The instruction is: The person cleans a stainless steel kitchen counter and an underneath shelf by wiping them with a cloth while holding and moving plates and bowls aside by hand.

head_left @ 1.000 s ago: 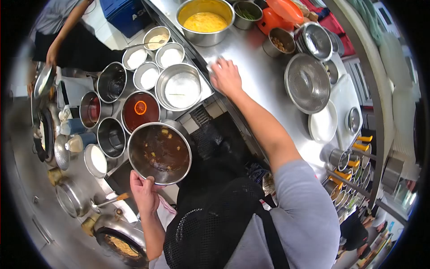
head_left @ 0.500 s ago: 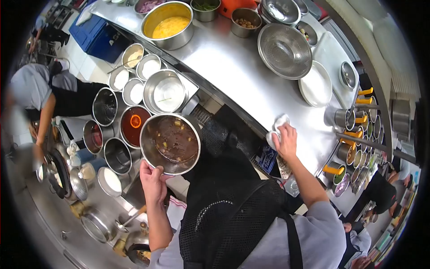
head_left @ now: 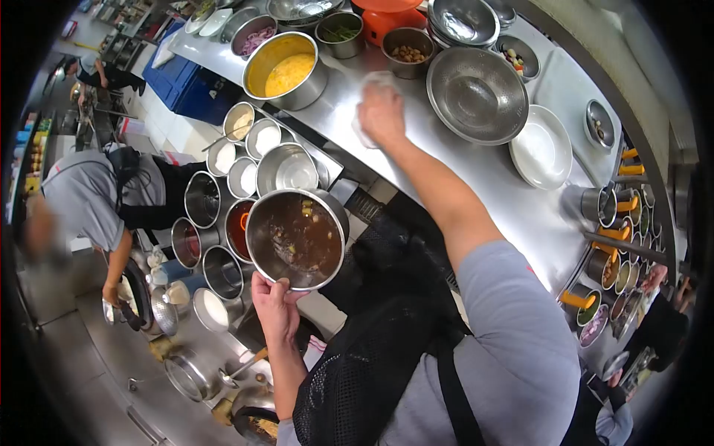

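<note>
- Left hand (head_left: 276, 301) is clamped on the near rim of the steel pot (head_left: 260, 227), held before the body; keeping it level should stop the brown sauce (head_left: 306, 245) slopping.
- Right hand (head_left: 381, 113) covers a white cloth (head_left: 364, 135) on the worktop (head_left: 476, 182), grip untellable; flat, even pressure seems best.

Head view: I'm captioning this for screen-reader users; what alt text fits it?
A person's left hand holds a metal pot of brown liquid while the right hand holds a white cloth on a steel counter. A metal colander and a white bowl sit to the right.
</note>
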Demonstrator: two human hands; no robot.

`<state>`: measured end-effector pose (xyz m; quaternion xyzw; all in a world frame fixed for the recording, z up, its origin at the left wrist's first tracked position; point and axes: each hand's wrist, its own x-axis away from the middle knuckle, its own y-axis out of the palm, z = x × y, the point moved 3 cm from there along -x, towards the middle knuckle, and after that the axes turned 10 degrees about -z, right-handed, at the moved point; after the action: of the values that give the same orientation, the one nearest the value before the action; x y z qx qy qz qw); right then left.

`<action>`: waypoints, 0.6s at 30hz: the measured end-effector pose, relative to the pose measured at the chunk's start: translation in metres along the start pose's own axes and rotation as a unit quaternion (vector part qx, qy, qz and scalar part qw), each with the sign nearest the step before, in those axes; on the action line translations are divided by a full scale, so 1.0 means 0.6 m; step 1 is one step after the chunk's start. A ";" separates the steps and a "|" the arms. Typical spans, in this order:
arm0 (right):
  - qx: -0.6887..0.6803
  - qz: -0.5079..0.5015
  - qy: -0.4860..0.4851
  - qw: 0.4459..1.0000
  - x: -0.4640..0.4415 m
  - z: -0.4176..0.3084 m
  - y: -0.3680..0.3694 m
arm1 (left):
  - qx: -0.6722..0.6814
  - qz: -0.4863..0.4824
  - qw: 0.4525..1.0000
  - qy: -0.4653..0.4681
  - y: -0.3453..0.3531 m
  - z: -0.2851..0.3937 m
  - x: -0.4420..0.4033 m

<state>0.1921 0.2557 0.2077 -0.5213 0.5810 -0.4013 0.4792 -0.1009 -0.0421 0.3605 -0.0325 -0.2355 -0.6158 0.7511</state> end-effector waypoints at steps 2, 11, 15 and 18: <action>-0.013 -0.033 -0.108 0.993 0.006 -0.027 0.010 | -0.001 -0.015 1.000 0.005 0.030 0.007 -0.021; -0.086 -0.037 -0.082 0.992 0.275 0.103 -0.079 | 0.009 -0.089 0.996 0.003 0.159 -0.022 -0.224; -0.046 -0.078 0.026 0.996 0.383 0.181 -0.125 | 0.020 -0.092 0.995 -0.015 0.229 -0.048 -0.325; -0.053 -0.071 0.076 0.993 0.449 0.222 -0.140 | 0.031 -0.090 0.995 -0.004 0.274 -0.054 -0.376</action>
<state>0.3416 -0.0181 0.2226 -0.5540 0.5972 -0.4416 0.3760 0.0341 0.1916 0.2827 0.0103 -0.2594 -0.6734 0.6922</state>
